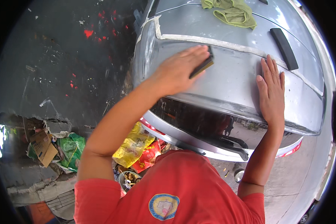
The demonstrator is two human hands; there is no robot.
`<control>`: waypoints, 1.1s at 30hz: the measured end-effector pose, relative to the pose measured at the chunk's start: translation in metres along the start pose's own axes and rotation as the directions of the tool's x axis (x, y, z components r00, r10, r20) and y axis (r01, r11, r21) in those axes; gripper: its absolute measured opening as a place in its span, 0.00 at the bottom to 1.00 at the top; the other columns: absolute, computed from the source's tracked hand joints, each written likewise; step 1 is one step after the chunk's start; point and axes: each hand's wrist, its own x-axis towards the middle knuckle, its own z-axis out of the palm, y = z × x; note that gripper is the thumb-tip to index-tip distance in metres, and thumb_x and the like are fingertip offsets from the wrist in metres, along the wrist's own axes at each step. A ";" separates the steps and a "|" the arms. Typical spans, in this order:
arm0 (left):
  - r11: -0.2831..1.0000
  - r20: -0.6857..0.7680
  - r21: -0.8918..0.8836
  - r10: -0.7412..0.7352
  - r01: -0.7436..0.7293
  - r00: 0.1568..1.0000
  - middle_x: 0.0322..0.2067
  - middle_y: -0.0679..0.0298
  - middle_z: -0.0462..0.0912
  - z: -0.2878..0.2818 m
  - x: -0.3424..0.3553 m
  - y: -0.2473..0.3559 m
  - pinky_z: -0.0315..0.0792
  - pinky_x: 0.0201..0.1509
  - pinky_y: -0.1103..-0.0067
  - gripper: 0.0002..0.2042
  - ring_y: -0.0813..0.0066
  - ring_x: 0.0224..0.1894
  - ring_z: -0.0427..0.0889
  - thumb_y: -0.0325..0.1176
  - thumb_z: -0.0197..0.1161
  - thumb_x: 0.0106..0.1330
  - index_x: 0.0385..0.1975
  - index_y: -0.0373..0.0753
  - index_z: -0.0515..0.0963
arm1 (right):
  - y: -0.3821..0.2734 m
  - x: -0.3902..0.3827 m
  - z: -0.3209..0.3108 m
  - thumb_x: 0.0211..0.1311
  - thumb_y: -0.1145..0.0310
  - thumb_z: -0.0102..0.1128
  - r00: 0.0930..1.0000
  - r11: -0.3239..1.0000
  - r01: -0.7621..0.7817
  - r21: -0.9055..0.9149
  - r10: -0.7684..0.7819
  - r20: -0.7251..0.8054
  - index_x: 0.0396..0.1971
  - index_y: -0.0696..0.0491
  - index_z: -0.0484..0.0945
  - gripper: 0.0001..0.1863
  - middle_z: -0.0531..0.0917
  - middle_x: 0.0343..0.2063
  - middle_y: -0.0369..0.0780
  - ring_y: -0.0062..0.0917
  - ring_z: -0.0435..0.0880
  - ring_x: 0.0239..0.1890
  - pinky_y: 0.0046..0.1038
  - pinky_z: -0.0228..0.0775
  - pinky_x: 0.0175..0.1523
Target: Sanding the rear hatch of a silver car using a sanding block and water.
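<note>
A silver car roof [227, 71] slopes down in front of me to the dark rear window [198, 114]. My left hand [179, 71] is closed around a black sanding block [203, 67] with a tan edge, held against the roof panel left of its middle. The fingers are slightly smeared by motion. My right hand [271, 87] lies flat on the right part of the panel, fingers stretched out, holding nothing. Whitish masking tape [209, 41] borders the panel on its far side and bends away at the left corner.
A green cloth [237, 15] lies farther up the roof. A long black bar [284, 48] rests near my right fingertips. The rear wiper [231, 147] sticks out below. Yellow [134, 145] and red bags and a dark, paint-spotted wall [71, 56] are at left.
</note>
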 end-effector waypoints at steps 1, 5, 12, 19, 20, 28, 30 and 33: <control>0.995 0.062 -0.032 -0.087 0.089 0.994 0.73 0.54 0.66 -0.013 -0.010 -0.014 0.59 0.79 0.68 0.28 0.54 0.76 0.62 0.39 0.61 0.74 0.71 0.34 0.67 | 0.001 -0.003 -0.002 0.81 0.52 0.38 1.000 1.000 -0.021 0.009 0.021 0.000 0.73 0.51 0.67 0.29 0.63 0.76 0.42 0.34 0.55 0.80 0.44 0.37 0.83; 0.962 0.063 0.114 -0.257 0.249 0.964 0.74 0.54 0.65 -0.028 -0.036 -0.044 0.57 0.80 0.68 0.28 0.56 0.77 0.62 0.39 0.59 0.75 0.72 0.35 0.66 | -0.007 0.002 -0.004 0.81 0.52 0.38 1.000 0.999 -0.017 0.037 0.018 -0.016 0.73 0.52 0.67 0.30 0.64 0.76 0.42 0.34 0.56 0.80 0.44 0.37 0.83; 1.000 0.065 0.026 -0.015 0.013 0.998 0.76 0.55 0.63 -0.005 -0.008 -0.009 0.57 0.80 0.67 0.28 0.59 0.77 0.62 0.40 0.58 0.76 0.74 0.38 0.64 | 0.000 0.000 -0.002 0.81 0.51 0.38 1.000 0.999 -0.025 0.028 0.026 -0.016 0.73 0.51 0.66 0.30 0.64 0.76 0.42 0.34 0.56 0.80 0.43 0.37 0.83; 0.925 0.135 0.128 -0.373 0.357 0.918 0.75 0.52 0.63 -0.041 -0.036 -0.030 0.59 0.78 0.66 0.26 0.55 0.76 0.62 0.40 0.56 0.77 0.72 0.37 0.68 | -0.001 0.001 -0.002 0.81 0.53 0.40 0.998 0.992 -0.036 0.118 0.043 -0.055 0.74 0.51 0.65 0.30 0.64 0.76 0.44 0.35 0.59 0.79 0.44 0.38 0.83; 0.928 0.134 0.128 -0.367 0.351 0.921 0.75 0.52 0.63 -0.038 -0.035 -0.026 0.59 0.78 0.66 0.26 0.55 0.76 0.62 0.40 0.56 0.77 0.72 0.37 0.68 | 0.000 0.001 -0.001 0.80 0.53 0.40 0.997 0.990 -0.034 0.135 0.042 -0.058 0.74 0.52 0.65 0.30 0.64 0.76 0.44 0.36 0.59 0.78 0.44 0.38 0.83; 0.966 -0.083 0.078 -0.242 0.248 0.967 0.73 0.47 0.64 0.008 -0.011 0.016 0.57 0.80 0.66 0.26 0.49 0.76 0.61 0.43 0.52 0.80 0.69 0.30 0.68 | -0.007 0.003 -0.003 0.80 0.53 0.41 0.998 0.995 -0.004 0.102 0.011 -0.061 0.75 0.52 0.64 0.30 0.65 0.75 0.45 0.37 0.60 0.78 0.44 0.39 0.82; 0.985 -0.037 0.013 -0.173 0.174 0.984 0.73 0.48 0.65 0.013 0.018 0.039 0.56 0.80 0.66 0.27 0.51 0.77 0.61 0.44 0.51 0.80 0.69 0.30 0.68 | -0.003 0.002 -0.005 0.80 0.52 0.42 0.998 0.993 -0.025 0.119 0.032 -0.057 0.75 0.52 0.63 0.31 0.65 0.75 0.45 0.37 0.60 0.78 0.44 0.39 0.82; 0.978 0.029 -0.118 -0.168 0.170 0.985 0.73 0.48 0.66 0.001 0.003 0.018 0.56 0.80 0.67 0.28 0.53 0.77 0.61 0.46 0.50 0.80 0.70 0.30 0.68 | 0.001 0.000 -0.003 0.80 0.52 0.42 0.998 0.996 -0.024 0.092 0.029 -0.050 0.75 0.52 0.63 0.31 0.65 0.75 0.44 0.37 0.61 0.78 0.43 0.39 0.82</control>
